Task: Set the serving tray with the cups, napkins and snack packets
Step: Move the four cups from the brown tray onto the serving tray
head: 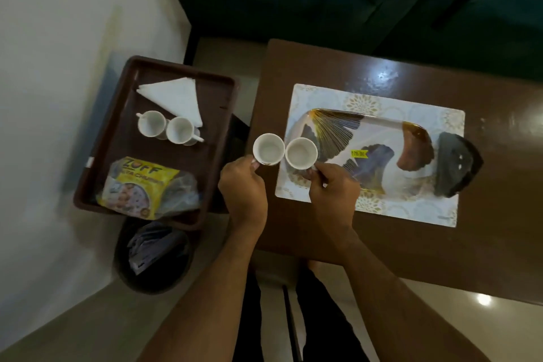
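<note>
My left hand (pixel 243 185) holds a white cup (pixel 268 149) by its handle, over the gap between the brown tray and the table. My right hand (pixel 332 185) holds a second white cup (pixel 301 153) by its handle, above the left end of the patterned serving tray (pixel 379 132). The two cups nearly touch. On the brown tray (pixel 117 138) at the left stand two more white cups (pixel 151 123) (pixel 180 130), folded white napkins (pixel 176 94) behind them and yellow snack packets (pixel 141 185) in front.
The serving tray lies on a pale placemat (pixel 411 206) on a dark brown table (pixel 484 229). A dark folded cloth (pixel 458 164) sits at the tray's right end. A round dark bin (pixel 152 258) with wrappers stands below the brown tray. A white wall is at the left.
</note>
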Action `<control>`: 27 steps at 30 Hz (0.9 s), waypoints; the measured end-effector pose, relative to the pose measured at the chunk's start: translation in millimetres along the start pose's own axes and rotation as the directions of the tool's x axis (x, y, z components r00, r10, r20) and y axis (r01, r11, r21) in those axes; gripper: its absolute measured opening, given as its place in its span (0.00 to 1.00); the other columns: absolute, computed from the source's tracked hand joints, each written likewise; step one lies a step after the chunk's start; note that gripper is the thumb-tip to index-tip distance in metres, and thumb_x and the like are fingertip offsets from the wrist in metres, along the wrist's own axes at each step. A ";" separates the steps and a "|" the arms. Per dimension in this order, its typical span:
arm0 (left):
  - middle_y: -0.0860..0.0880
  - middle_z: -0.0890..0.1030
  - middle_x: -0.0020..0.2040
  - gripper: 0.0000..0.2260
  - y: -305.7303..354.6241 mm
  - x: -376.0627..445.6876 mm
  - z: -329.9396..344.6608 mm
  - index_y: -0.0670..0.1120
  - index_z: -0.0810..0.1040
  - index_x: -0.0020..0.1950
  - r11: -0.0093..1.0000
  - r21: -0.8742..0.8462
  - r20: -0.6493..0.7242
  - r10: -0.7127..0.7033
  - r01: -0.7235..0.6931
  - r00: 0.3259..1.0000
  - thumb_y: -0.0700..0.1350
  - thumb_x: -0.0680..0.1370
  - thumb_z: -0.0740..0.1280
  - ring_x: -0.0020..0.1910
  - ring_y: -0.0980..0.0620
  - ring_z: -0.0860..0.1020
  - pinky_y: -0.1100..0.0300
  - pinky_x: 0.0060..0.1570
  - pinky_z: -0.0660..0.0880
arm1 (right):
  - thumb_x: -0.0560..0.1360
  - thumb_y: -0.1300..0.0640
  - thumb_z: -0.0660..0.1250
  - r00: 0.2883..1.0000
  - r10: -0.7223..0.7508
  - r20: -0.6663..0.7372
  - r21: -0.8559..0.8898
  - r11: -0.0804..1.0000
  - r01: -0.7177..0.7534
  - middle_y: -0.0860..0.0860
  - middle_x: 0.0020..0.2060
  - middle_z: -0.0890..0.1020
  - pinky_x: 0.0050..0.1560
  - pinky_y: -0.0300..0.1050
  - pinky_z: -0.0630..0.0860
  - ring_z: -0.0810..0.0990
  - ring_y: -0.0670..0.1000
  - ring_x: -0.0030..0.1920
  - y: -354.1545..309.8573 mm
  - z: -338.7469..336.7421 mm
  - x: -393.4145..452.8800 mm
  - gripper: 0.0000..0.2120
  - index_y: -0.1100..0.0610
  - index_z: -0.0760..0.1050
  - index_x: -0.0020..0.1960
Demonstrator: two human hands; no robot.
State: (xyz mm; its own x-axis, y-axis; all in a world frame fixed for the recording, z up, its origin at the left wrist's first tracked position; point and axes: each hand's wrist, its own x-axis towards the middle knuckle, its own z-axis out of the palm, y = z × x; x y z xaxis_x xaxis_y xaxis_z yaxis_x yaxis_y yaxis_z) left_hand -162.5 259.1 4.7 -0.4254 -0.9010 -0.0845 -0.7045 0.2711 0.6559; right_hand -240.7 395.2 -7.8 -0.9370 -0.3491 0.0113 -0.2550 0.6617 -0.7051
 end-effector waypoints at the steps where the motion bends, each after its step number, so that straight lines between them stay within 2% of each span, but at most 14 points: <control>1: 0.45 0.85 0.38 0.08 5.5 -6.8 9.1 0.40 0.84 0.41 1.000 0.003 0.009 0.006 -0.006 1.000 0.35 0.80 0.70 0.40 0.49 0.83 0.57 0.38 0.76 | 0.75 0.66 0.75 1.000 0.012 -0.008 -0.003 1.000 -0.012 0.57 0.44 0.89 0.44 0.43 0.80 0.85 0.54 0.42 9.2 -5.5 0.8 0.05 0.63 0.87 0.50; 4: 0.46 0.87 0.41 0.04 22.1 -29.5 38.4 0.42 0.86 0.47 0.999 0.016 0.029 0.037 -0.038 0.999 0.37 0.80 0.71 0.43 0.50 0.85 0.56 0.41 0.82 | 0.75 0.66 0.76 0.997 0.038 -0.071 -0.031 0.999 -0.041 0.55 0.40 0.88 0.43 0.28 0.71 0.80 0.48 0.38 37.6 -24.0 3.0 0.03 0.62 0.87 0.48; 5: 0.46 0.87 0.42 0.04 27.1 -36.4 47.8 0.42 0.87 0.49 0.999 0.020 0.037 0.046 -0.047 0.998 0.38 0.79 0.72 0.44 0.50 0.85 0.55 0.42 0.83 | 0.75 0.65 0.76 0.995 0.055 -0.087 -0.034 0.998 -0.059 0.55 0.40 0.88 0.43 0.29 0.71 0.80 0.48 0.37 46.4 -29.2 3.4 0.03 0.61 0.87 0.48; 7: 0.47 0.88 0.42 0.03 34.9 -48.0 63.1 0.43 0.87 0.50 0.997 0.030 0.048 0.068 -0.070 0.996 0.38 0.78 0.73 0.43 0.50 0.85 0.56 0.42 0.83 | 0.76 0.64 0.76 0.990 0.097 -0.103 -0.033 0.994 -0.101 0.55 0.40 0.88 0.42 0.36 0.74 0.81 0.50 0.38 62.0 -37.2 3.0 0.03 0.61 0.87 0.50; 11: 0.47 0.87 0.39 0.03 48.1 -65.9 90.5 0.43 0.87 0.45 0.996 0.030 0.065 0.087 -0.089 0.994 0.37 0.77 0.74 0.38 0.49 0.85 0.61 0.38 0.79 | 0.76 0.64 0.75 0.978 0.138 -0.156 -0.032 0.989 -0.145 0.55 0.37 0.86 0.38 0.44 0.78 0.80 0.51 0.35 90.8 -50.1 2.3 0.01 0.61 0.85 0.47; 17: 0.48 0.85 0.34 0.04 59.3 -83.2 121.2 0.44 0.87 0.41 0.995 0.040 0.055 0.094 -0.096 0.994 0.36 0.72 0.74 0.32 0.47 0.81 0.64 0.37 0.67 | 0.76 0.63 0.76 0.950 0.207 -0.234 -0.015 0.976 -0.217 0.56 0.37 0.86 0.41 0.40 0.75 0.82 0.52 0.35 116.4 -52.2 -1.1 0.02 0.62 0.85 0.47; 23: 0.47 0.86 0.35 0.03 55.6 -98.9 141.4 0.44 0.89 0.44 0.989 0.026 0.061 0.143 -0.145 0.988 0.38 0.73 0.75 0.34 0.46 0.84 0.64 0.37 0.71 | 0.76 0.63 0.75 0.931 0.239 -0.275 0.000 0.969 -0.249 0.55 0.35 0.86 0.40 0.39 0.73 0.82 0.53 0.35 128.5 -47.5 -4.2 0.02 0.62 0.85 0.45; 27: 0.46 0.88 0.39 0.04 52.5 -106.9 145.5 0.42 0.89 0.47 0.986 0.009 0.057 0.168 -0.169 0.984 0.39 0.75 0.75 0.38 0.46 0.86 0.59 0.39 0.79 | 0.75 0.64 0.76 0.918 0.254 -0.305 0.021 0.965 -0.261 0.55 0.36 0.86 0.41 0.39 0.74 0.84 0.54 0.36 134.1 -44.7 -6.1 0.02 0.63 0.85 0.45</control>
State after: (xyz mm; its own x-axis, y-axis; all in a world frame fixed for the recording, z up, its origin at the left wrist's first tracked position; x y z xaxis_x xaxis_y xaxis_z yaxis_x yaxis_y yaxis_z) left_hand -236.7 418.9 -61.0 -0.5697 -0.8217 -0.0154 -0.6275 0.4228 0.6538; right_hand -279.9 515.8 -70.7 -0.9976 0.0508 0.0475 0.0032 0.7158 -0.6983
